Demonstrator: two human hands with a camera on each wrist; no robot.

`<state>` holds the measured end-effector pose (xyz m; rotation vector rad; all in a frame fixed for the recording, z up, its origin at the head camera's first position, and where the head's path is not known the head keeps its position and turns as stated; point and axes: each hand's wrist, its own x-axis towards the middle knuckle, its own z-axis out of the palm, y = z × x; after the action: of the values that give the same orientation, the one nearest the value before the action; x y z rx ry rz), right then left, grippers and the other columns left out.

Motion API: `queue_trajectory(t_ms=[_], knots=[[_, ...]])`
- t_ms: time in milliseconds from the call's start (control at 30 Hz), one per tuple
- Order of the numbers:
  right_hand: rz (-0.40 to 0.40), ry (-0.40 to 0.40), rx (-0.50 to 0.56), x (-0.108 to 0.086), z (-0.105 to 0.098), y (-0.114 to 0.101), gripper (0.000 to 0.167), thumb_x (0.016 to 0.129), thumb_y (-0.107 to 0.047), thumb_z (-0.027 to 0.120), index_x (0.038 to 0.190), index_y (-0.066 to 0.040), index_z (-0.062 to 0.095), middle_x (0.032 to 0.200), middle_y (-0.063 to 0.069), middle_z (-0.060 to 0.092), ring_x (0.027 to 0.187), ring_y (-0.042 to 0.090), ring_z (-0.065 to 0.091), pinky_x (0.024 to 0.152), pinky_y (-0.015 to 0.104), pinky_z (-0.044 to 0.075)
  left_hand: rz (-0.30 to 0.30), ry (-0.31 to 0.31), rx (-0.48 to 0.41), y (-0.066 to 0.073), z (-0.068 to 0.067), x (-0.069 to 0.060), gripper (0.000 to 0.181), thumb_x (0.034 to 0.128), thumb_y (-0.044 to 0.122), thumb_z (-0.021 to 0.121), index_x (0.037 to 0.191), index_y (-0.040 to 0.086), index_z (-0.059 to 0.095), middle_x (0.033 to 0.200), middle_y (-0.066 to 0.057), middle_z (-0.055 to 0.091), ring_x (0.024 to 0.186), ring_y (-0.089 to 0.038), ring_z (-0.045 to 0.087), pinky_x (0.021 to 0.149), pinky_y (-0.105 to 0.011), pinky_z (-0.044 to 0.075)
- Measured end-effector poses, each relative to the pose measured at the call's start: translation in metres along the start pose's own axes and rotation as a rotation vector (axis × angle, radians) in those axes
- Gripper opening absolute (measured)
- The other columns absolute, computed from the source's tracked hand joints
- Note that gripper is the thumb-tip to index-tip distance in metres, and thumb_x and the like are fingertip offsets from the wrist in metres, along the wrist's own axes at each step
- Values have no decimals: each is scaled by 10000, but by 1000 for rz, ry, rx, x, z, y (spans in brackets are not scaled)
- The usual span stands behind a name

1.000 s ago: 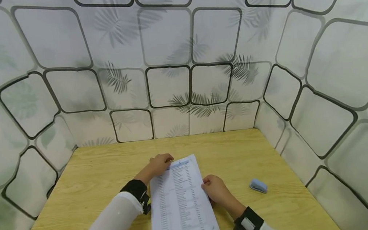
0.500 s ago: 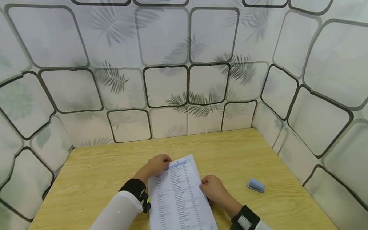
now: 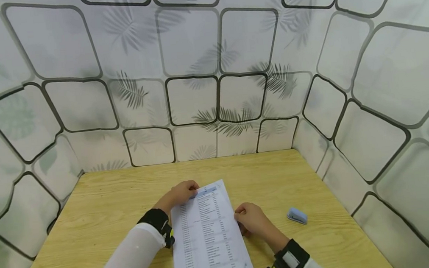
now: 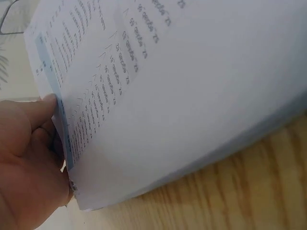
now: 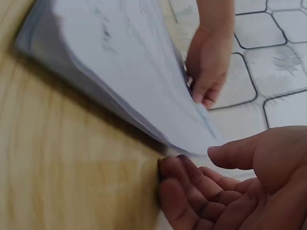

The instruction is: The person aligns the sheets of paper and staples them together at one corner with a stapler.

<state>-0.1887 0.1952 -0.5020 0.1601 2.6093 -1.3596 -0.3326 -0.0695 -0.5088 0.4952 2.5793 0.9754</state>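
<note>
A stack of printed paper sheets (image 3: 210, 240) lies on the wooden table, tilted slightly, with columns of text and a blue band near its top. At its upper left corner my left hand (image 3: 181, 193) pinches the sheets, thumb on top, as the left wrist view also shows. My right hand (image 3: 253, 220) is at the right edge of the stack. In the right wrist view its thumb (image 5: 230, 153) is near the paper's edge, apart from the loosely bent fingers (image 5: 180, 196), with no sheet visibly gripped between them.
A small light blue stapler (image 3: 297, 215) lies on the table (image 3: 272, 176) to the right of my right hand. Patterned curtain-like walls (image 3: 196, 101) enclose the table at the back and sides.
The head view has shifted slightly, so everything appears a little further left. My right thumb and fingers have spread apart at the paper's edge. The left hand keeps its hold.
</note>
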Motion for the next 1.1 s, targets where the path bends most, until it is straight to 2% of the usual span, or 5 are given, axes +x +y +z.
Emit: queue_trajectory(t_ms=[267, 367, 533, 733, 1100], knots=[[-213, 199, -349, -13, -82, 18, 259, 1001, -213, 660, 1198, -46, 666, 1051, 81, 704, 926, 233, 671, 756, 418, 565, 7, 36, 97, 1, 6, 2, 81, 1038, 187, 589, 1069, 163, 660, 972, 7, 627, 926, -200, 562, 977, -550, 356], [-187, 218, -477, -19, -116, 28, 347, 997, -229, 664, 1259, -3, 644, 1161, 164, 688, 1044, 340, 662, 847, 496, 553, -7, 53, 134, 3, 5, 3, 68, 1029, 189, 604, 1055, 174, 664, 969, 9, 633, 928, -211, 566, 1005, -609, 325], [-27, 126, -672, -25, -150, 47, 518, 934, -233, 733, 1321, 81, 591, 1248, 301, 622, 1094, 479, 615, 854, 578, 529, -21, 45, 135, 6, 3, 3, 52, 1015, 167, 605, 1036, 183, 651, 971, -3, 627, 907, -221, 567, 1011, -661, 309], [12, 96, -741, -23, -157, 65, 430, 905, -136, 723, 1261, 82, 621, 1191, 279, 660, 1057, 466, 638, 820, 562, 546, -19, 33, 96, 7, 1, 1, 66, 1019, 143, 586, 1029, 188, 633, 984, -22, 616, 904, -238, 565, 1029, -707, 271], [-177, 113, -776, -11, -139, 69, 220, 907, -59, 699, 1117, 2, 718, 1043, 135, 734, 945, 331, 698, 815, 507, 565, -5, 35, 53, 5, 4, 6, 64, 1022, 153, 583, 1046, 181, 636, 991, -25, 619, 918, -238, 566, 997, -670, 287]])
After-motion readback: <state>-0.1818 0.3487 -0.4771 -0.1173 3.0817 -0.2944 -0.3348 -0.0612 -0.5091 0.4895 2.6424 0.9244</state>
